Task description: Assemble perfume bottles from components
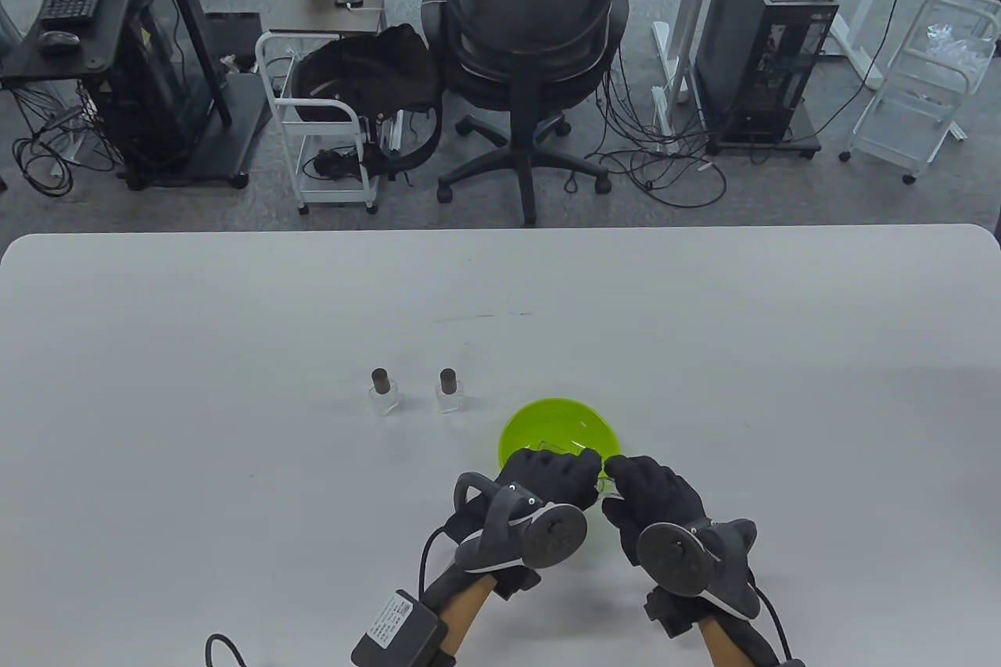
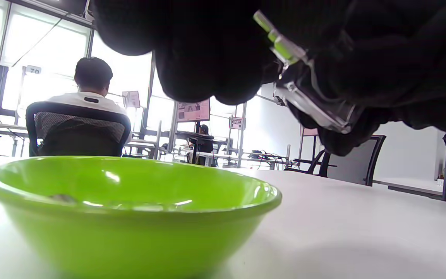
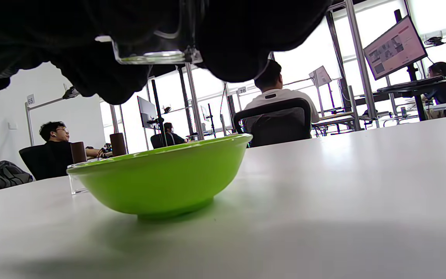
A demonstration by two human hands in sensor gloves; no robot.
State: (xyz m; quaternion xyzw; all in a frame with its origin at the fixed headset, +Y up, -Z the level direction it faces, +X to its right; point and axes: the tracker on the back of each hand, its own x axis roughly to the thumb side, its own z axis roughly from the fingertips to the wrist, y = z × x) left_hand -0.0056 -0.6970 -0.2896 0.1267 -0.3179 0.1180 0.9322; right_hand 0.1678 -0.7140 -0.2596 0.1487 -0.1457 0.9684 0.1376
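both hands (image 1: pixel 602 483) were pinching a clear bottle (image 2: pixel 318 110) over the green bowl (image 1: pixel 520 428); glass looked slick, so a loose grip could've dropped it

Gloved fingers (image 2: pixel 207 58) pinch a clear bottle (image 2: pixel 316 108) (above green bowl (image 2: pixel 130 228)).

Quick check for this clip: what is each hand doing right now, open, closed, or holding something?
Left hand: fingers curled, pinching a small clear component with a green tip.
Right hand: fingers curled round a clear glass perfume bottle.
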